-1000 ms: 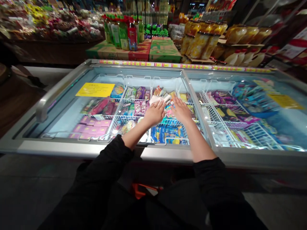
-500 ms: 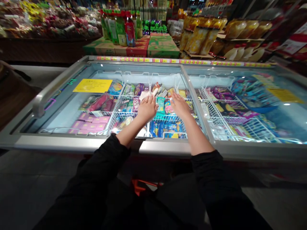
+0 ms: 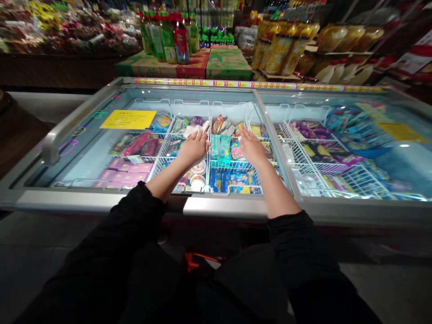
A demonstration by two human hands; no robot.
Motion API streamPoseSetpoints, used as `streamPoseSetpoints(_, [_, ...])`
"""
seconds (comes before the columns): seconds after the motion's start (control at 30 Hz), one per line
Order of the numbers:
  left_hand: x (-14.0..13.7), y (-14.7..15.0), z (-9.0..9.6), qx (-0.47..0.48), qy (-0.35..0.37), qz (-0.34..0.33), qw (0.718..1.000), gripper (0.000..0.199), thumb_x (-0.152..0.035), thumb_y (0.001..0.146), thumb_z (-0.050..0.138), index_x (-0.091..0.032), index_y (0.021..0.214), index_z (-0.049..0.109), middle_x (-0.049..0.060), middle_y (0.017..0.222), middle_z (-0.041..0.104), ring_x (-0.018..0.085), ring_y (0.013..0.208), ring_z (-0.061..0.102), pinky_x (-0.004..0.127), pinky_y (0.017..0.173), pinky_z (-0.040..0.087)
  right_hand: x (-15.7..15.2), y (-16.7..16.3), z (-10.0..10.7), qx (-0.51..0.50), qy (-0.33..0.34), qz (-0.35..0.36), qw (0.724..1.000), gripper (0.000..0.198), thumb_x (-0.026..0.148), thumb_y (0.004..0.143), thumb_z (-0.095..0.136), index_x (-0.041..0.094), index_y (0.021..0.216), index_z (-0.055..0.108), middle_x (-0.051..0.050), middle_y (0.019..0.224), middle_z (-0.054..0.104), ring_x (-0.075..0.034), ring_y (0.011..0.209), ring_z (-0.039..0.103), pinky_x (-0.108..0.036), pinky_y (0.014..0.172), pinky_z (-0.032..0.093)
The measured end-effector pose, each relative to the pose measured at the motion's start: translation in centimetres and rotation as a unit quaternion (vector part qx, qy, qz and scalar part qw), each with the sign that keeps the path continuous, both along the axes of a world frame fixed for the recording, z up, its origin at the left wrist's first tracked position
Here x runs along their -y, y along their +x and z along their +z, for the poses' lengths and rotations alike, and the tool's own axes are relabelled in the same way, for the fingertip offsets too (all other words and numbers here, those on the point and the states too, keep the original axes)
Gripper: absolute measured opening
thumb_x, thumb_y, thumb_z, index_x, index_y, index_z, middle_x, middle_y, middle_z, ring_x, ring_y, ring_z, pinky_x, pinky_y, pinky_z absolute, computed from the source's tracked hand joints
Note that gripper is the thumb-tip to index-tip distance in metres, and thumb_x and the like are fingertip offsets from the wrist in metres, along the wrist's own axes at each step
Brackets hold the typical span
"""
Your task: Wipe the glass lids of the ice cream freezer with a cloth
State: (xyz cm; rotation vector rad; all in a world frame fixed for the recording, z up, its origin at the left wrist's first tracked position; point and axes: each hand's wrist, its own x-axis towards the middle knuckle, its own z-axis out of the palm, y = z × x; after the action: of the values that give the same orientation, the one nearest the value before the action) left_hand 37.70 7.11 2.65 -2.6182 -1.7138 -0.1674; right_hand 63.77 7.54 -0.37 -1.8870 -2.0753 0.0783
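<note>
Under the fingers of my left hand (image 3: 195, 146) is a crumpled white tissue (image 3: 193, 130), pressed onto the glass lid (image 3: 232, 96) of a chest freezer. Part of the tissue is hidden by the hand. My right hand (image 3: 252, 146) lies on the same lid with its fingers stretched out and nothing in it. Through the glass, wire baskets (image 3: 232, 165) show several packaged frozen treats, with a teal packet (image 3: 221, 148) between my hands. Pink boxes (image 3: 124, 173) and round tubs (image 3: 198, 182) are inside as well.
A grey handle (image 3: 50, 146) stands up at the lid's left end, near a yellow notice (image 3: 128, 119). Behind the freezer are bottles (image 3: 168, 38) on cartons (image 3: 227, 63) and stacked jars (image 3: 283, 51). Something orange (image 3: 192, 262) shows below the front edge.
My left hand has slid left across the glass together with the white tissue, uncovering round tubs below. My right hand stays in nearly the same place.
</note>
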Motion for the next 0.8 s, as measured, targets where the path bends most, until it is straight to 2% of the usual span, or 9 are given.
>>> streamPoseSetpoints(0.1, [-0.3,4.2,0.3,0.01,-0.007,0.001,1.0,0.065,-0.036,0.112,0.027,-0.004,0.167,0.037,0.018,0.176,0.032,0.033,0.164,0.031,0.047,0.133,0.028,0.1,0.0,0.1,0.003,-0.001,0.002,1.0,0.062,0.027,0.108,0.035,0.01,0.167,0.041,-0.013,0.175,0.037,-0.028,0.164,0.03,-0.052,0.135,0.026])
streamPoseSetpoints(0.2, [2.0,6.6,0.0,0.017,0.003,-0.07,0.997,0.063,-0.035,0.113,0.028,-0.004,0.167,0.038,0.016,0.176,0.033,0.031,0.164,0.031,0.043,0.135,0.025,0.3,0.0,0.1,0.007,0.006,0.006,1.0,0.061,0.027,0.108,0.035,0.007,0.165,0.044,-0.014,0.175,0.038,-0.028,0.164,0.03,-0.048,0.136,0.025])
streamPoseSetpoints(0.3, [4.3,5.7,-1.0,0.013,0.021,-0.155,0.988,0.062,-0.039,0.114,0.028,-0.01,0.167,0.04,0.012,0.176,0.033,0.026,0.164,0.031,0.039,0.136,0.022,0.4,0.0,-0.2,0.002,0.019,0.008,1.0,0.061,0.026,0.107,0.037,0.009,0.165,0.046,-0.014,0.173,0.041,-0.027,0.163,0.033,-0.047,0.135,0.026])
streamPoseSetpoints(0.37, [4.4,3.8,-1.5,0.011,0.022,-0.178,0.984,0.061,-0.044,0.114,0.027,-0.018,0.168,0.04,0.007,0.177,0.033,0.022,0.164,0.031,0.037,0.134,0.027,0.4,0.0,-0.4,0.002,0.027,0.013,1.0,0.061,0.026,0.107,0.037,0.01,0.166,0.045,-0.013,0.173,0.042,-0.027,0.162,0.035,-0.048,0.135,0.028])
streamPoseSetpoints(0.47, [1.8,1.1,-1.4,0.016,0.028,-0.116,0.993,0.061,-0.044,0.114,0.026,-0.022,0.169,0.039,0.008,0.175,0.036,0.026,0.163,0.035,0.043,0.131,0.033,0.3,0.1,-0.5,0.008,0.026,0.017,0.999,0.061,0.028,0.108,0.036,0.009,0.165,0.045,-0.015,0.173,0.042,-0.027,0.162,0.036,-0.048,0.134,0.028])
streamPoseSetpoints(0.53, [-0.8,0.7,-0.8,0.013,0.017,-0.069,0.997,0.061,-0.042,0.113,0.026,-0.021,0.169,0.038,0.009,0.175,0.037,0.028,0.163,0.035,0.046,0.131,0.033,0.2,0.0,-0.4,0.012,0.019,0.012,1.0,0.061,0.028,0.108,0.036,0.008,0.164,0.047,-0.015,0.173,0.042,-0.028,0.162,0.037,-0.047,0.134,0.029])
streamPoseSetpoints(0.67, [-4.6,3.6,0.5,-0.006,0.002,-0.015,1.0,0.063,-0.036,0.114,0.028,-0.005,0.167,0.037,0.019,0.175,0.033,0.03,0.164,0.032,0.043,0.132,0.029,0.3,-0.3,-0.2,0.021,0.015,0.004,1.0,0.061,0.026,0.107,0.037,0.005,0.163,0.047,-0.017,0.174,0.038,-0.029,0.161,0.037,-0.047,0.135,0.027])
streamPoseSetpoints(0.73, [-4.9,5.5,0.7,-0.008,0.007,-0.024,1.0,0.062,-0.034,0.114,0.028,-0.002,0.167,0.036,0.021,0.175,0.033,0.03,0.164,0.031,0.043,0.133,0.028,0.4,-0.3,-0.2,0.022,0.016,0.007,1.0,0.061,0.025,0.108,0.036,0.004,0.163,0.046,-0.018,0.174,0.037,-0.028,0.162,0.036,-0.046,0.135,0.027])
streamPoseSetpoints(0.8, [-3.8,6.7,0.4,-0.005,0.012,-0.051,0.999,0.061,-0.033,0.114,0.028,-0.002,0.167,0.037,0.02,0.174,0.034,0.029,0.164,0.03,0.042,0.133,0.027,0.5,-0.3,-0.1,0.017,0.018,0.011,1.0,0.06,0.025,0.108,0.036,0.005,0.164,0.046,-0.017,0.174,0.038,-0.027,0.162,0.035,-0.045,0.135,0.027])
